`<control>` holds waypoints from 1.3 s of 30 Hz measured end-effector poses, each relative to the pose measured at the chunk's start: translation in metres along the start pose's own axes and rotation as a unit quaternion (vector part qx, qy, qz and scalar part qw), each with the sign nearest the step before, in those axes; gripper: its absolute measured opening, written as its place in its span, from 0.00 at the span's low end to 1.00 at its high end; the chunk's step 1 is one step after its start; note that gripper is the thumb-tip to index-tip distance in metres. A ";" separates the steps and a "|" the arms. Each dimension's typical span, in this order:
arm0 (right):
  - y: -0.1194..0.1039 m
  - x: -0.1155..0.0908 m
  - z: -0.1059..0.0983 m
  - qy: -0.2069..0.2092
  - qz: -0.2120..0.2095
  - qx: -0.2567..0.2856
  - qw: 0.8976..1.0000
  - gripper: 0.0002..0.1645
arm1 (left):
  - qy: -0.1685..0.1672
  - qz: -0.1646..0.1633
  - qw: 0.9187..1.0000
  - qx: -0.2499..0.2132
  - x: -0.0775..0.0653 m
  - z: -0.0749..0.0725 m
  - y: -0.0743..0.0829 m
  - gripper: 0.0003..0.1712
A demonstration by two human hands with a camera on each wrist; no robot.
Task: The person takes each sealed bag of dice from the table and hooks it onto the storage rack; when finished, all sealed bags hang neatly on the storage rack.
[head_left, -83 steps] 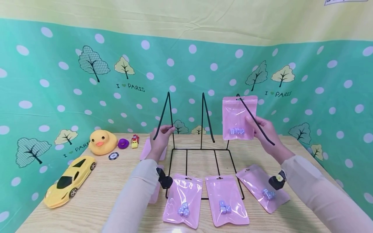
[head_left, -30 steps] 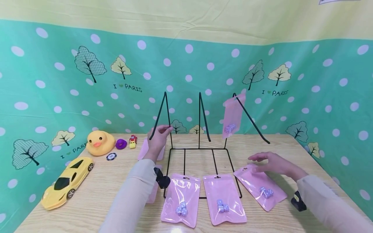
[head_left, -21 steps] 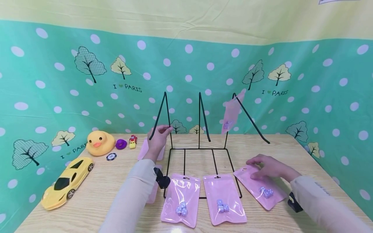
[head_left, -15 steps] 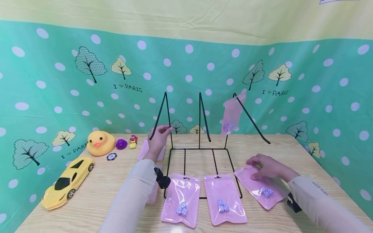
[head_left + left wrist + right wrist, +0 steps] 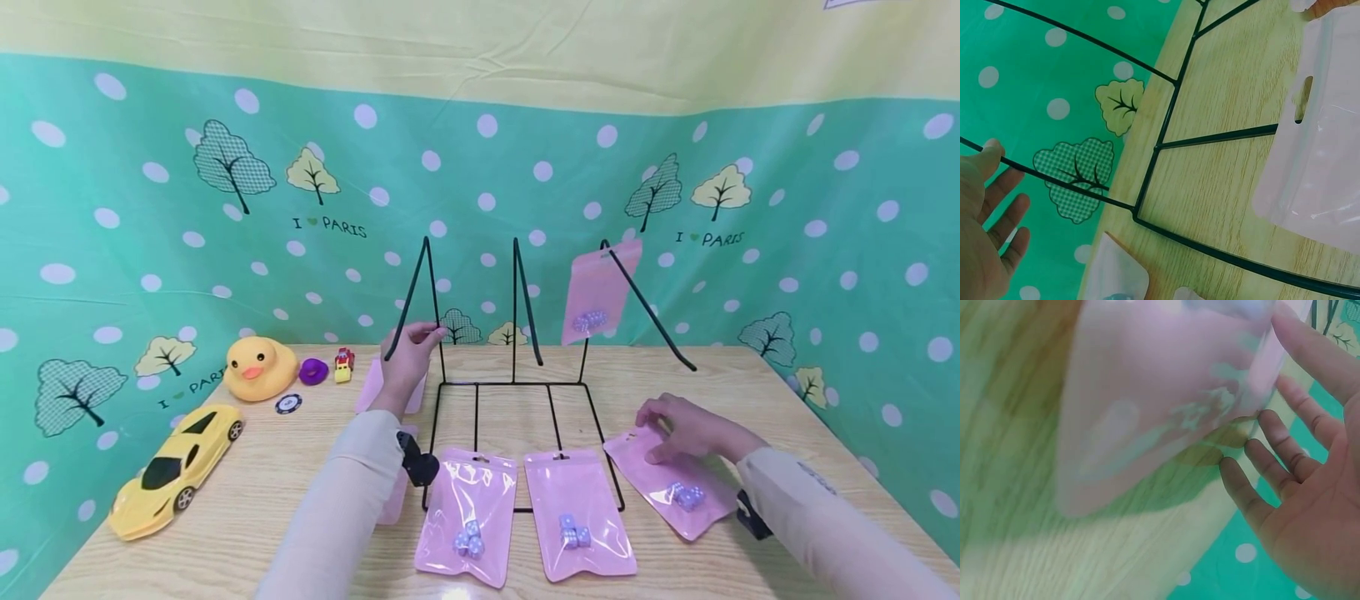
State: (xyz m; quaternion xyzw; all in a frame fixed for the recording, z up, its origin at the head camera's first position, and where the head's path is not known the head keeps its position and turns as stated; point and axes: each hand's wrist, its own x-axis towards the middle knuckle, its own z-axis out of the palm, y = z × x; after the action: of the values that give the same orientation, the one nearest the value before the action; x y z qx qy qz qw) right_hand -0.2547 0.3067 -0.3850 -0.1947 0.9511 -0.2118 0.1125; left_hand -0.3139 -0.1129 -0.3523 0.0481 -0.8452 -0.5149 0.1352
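Note:
My left hand (image 5: pixel 408 354) pinches the left upright rod of a black wire display rack (image 5: pixel 513 384) between thumb and fingers. In the left wrist view its other fingers (image 5: pixel 1013 215) extend behind the rod. My right hand (image 5: pixel 686 429) pinches the upper side of a pink zip pouch (image 5: pixel 678 483) with lilac dice inside, lying right of the rack; thumb and fingers meet at its edge in the right wrist view. Another pink pouch (image 5: pixel 602 287) hangs by its hole on the rack's right hook, tilted. Two more, a left pouch (image 5: pixel 468 496) and a middle pouch (image 5: pixel 577 500), lie in front.
More pink pouches, one back pouch (image 5: pixel 371 385) among them, lie partly hidden by my left arm. Far left stand a yellow toy car (image 5: pixel 176 471), a rubber duck (image 5: pixel 258 367), a purple toy (image 5: pixel 313 372), a small red-yellow toy (image 5: pixel 343 365) and a poker chip (image 5: pixel 288 403).
My right hand has let go of the pouch on the right hook and come down to the pouch at right. The hanging pouch has swung. My left hand has stayed on the rod.

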 end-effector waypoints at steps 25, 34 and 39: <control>-0.003 0.003 -0.004 -0.043 0.008 0.017 0.999 0.24 | -0.003 0.004 1.000 -0.002 0.001 0.000 -0.002 0.19; -0.004 0.007 -0.004 -0.039 0.007 0.033 0.999 0.24 | 0.000 0.007 1.000 0.005 0.002 0.000 -0.001 0.20; -0.002 0.008 -0.003 -0.031 0.026 0.035 0.999 0.27 | -0.003 0.001 1.000 0.004 0.001 0.000 -0.001 0.20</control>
State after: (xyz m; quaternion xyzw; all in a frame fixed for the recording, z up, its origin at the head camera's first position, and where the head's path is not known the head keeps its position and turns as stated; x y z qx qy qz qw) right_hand -0.2620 0.3028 -0.3822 -0.1727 0.9437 -0.2362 0.1543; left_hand -0.3150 -0.1133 -0.3532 0.0458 -0.8480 -0.5111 0.1328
